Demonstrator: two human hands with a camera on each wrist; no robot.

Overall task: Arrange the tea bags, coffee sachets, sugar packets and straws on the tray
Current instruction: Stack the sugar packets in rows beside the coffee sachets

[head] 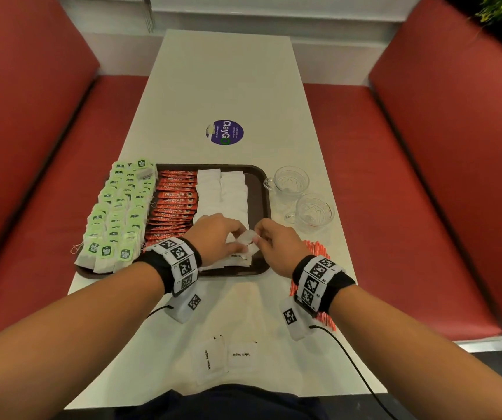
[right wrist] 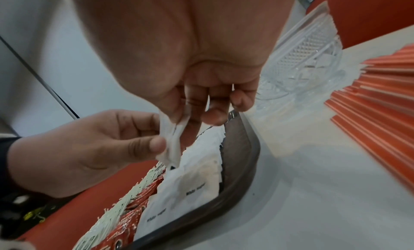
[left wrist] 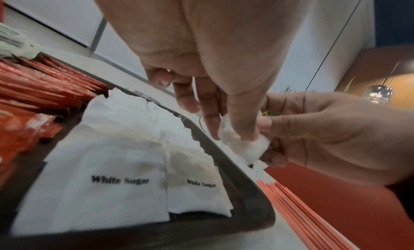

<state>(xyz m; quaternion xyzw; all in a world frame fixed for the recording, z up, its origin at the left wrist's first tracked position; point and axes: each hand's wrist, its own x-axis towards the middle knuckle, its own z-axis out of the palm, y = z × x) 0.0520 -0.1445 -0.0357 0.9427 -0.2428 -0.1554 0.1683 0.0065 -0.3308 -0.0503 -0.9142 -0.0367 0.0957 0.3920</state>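
White paper is what we have between our two hands: a sugar packet [head: 248,242] held just above the near right part of the brown tray [head: 260,189]. Our left hand [head: 218,234] pinches one side of it with thumb and fingers curled in, and our right hand [head: 277,245] pinches the other side the same way; the wrist views show the packet [left wrist: 240,144] crumpled between the fingertips [right wrist: 156,144].

On the tray the rows run away from us. Green tea bags [head: 116,207] fill the left side, red coffee sachets [head: 174,204] sit in the middle, and white sugar packets [head: 225,192] lie to the right of them, the nearest ones printed "White Sugar" [left wrist: 121,180]. A strip of bare tray shows along the right rim.

Orange straws [head: 316,248] lie on the white worktop [head: 222,86] just right of the tray, partly under our right wrist. Two more sugar packets [head: 225,357] rest on the worktop close to our body. Two clear glass mugs [head: 301,198] stand beside the tray's right edge, and a round purple sticker [head: 225,132] sits farther along the worktop. Red benches [head: 425,177] flank both sides.
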